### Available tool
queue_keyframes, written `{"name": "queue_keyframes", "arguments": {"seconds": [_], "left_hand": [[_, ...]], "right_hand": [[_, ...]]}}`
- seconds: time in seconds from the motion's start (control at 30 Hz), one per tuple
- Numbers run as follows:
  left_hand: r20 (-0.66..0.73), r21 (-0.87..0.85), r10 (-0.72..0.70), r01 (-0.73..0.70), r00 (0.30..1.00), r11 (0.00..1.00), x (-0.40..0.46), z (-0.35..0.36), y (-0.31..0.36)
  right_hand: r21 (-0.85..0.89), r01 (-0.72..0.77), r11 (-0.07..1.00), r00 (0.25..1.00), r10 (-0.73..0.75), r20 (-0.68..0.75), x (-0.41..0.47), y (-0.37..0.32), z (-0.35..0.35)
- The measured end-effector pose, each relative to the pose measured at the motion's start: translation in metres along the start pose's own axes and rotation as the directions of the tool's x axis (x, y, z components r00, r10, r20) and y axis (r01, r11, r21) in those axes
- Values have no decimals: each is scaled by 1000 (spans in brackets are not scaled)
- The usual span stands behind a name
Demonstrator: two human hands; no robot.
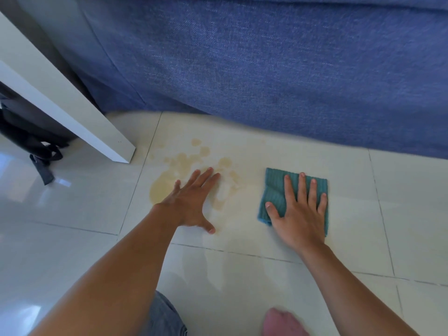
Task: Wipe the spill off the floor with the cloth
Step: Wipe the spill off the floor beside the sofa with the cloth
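Note:
A pale yellow-brown spill (169, 180) spreads in blotches over the white tiled floor (242, 275), just below the sofa. My left hand (191, 202) lies flat with fingers spread on the floor, partly over the spill. To the right of the spill, a folded teal cloth (276, 190) lies on the tile. My right hand (300, 212) presses flat on top of it, fingers apart, covering most of the cloth.
A blue fabric sofa (266, 69) fills the back. A white table leg (80, 117) slants down at the left, with a dark bag and strap (36, 146) behind it. My knee in grey jeans (164, 316) and a foot (283, 323) show at the bottom edge.

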State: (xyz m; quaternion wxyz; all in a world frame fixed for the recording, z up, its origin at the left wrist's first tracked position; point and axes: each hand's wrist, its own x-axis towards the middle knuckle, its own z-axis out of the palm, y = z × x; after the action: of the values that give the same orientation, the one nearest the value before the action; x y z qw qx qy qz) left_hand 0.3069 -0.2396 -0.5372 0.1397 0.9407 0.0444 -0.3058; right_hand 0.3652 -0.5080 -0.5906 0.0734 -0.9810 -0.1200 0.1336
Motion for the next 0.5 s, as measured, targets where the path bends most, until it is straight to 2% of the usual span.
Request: {"name": "queue_keyframes", "arguments": {"seconds": [0.1,0.23,0.5], "left_hand": [[-82,-28,1,-3,997,1000,-9,-1,-14],[-163,-74,-74,62,984,995,-26,-8,-43],[-199,-234,-286,238,937,943,-64,4,-98]], "right_hand": [[-15,1,1000,1000,-1,-14,-17,-16,9],[-42,65,997,998,-66,-9,-16,-36,14],[-46,181,982,983,-179,32,37,-83,9]]}}
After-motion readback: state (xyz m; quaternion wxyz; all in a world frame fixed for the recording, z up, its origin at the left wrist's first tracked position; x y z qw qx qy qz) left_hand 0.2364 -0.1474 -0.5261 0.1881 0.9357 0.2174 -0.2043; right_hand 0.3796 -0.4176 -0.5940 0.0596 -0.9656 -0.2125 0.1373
